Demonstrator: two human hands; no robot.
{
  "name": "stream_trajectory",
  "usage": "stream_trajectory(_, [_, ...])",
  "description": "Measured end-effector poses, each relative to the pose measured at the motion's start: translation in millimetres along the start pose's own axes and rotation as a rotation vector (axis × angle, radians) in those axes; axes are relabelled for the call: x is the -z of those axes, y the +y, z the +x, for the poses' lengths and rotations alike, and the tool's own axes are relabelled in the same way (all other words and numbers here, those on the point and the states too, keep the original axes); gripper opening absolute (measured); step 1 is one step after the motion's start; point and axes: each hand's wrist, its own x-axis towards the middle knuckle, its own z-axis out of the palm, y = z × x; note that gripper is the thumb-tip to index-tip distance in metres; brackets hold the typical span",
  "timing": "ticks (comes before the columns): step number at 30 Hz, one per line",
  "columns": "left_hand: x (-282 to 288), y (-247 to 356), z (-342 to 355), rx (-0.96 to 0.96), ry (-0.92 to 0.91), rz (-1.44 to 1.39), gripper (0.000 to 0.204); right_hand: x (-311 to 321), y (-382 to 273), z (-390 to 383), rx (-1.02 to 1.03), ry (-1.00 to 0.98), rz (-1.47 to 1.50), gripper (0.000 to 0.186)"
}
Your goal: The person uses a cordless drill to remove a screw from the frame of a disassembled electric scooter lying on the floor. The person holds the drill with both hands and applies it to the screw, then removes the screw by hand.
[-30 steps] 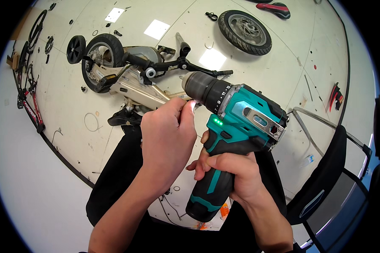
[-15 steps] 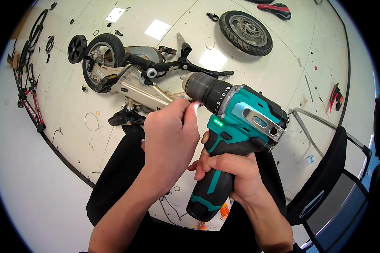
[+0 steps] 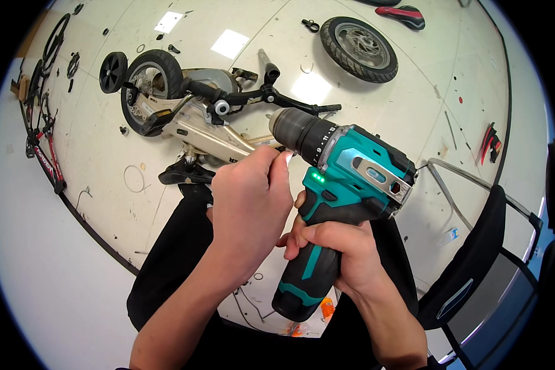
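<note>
Pale floor fills the frame, a partly dismantled scooter (image 3: 191, 114) lying upper left. At centre my right hand (image 3: 336, 250) wraps closed around the teal drill (image 3: 339, 185) grip to steady it, while my left hand (image 3: 250, 203) pinches fingertips at the chuck (image 3: 296, 131).

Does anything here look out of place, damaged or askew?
Yes. The small bike lies on its side on the floor, one loose wheel and a red-and-black saddle lying apart from it. The cordless drill looks intact.
</note>
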Motion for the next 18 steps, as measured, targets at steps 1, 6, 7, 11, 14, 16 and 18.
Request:
stream_trajectory(1, [-0.4,0.1,-0.4,0.000,-0.001,-0.006,0.022,-0.6,0.1,-0.5,-0.003,-0.001,0.000,0.036])
stream_trajectory(6, [-0.2,0.1,-0.2,-0.010,0.006,0.013,0.022,-0.2,-0.6,-1.8,-0.005,0.002,-0.012,0.036])
stream_trajectory(7, [-0.1,0.0,-0.2,-0.002,0.004,0.023,0.022,0.2,-0.8,-1.7,0.002,0.004,-0.016,0.036])
stream_trajectory(11, [-0.1,0.1,-0.4,-0.028,0.011,0.017,0.022,2.5,-2.1,-1.0,0.002,0.009,-0.022,0.037])
stream_trajectory(14, [0.3,0.0,-0.3,-0.012,0.002,0.016,0.021,1.9,-1.5,-2.4,-0.016,0.006,-0.020,0.037])
stream_trajectory(16, [0.0,0.2,-1.2,0.000,-0.004,0.013,0.020,1.4,-1.2,-3.0,-0.017,-0.011,-0.031,0.032])
stream_trajectory(18, [-0.6,0.0,-0.7,-0.016,0.006,0.000,0.020,1.6,-1.7,-2.9,-0.019,-0.025,-0.068,0.023])
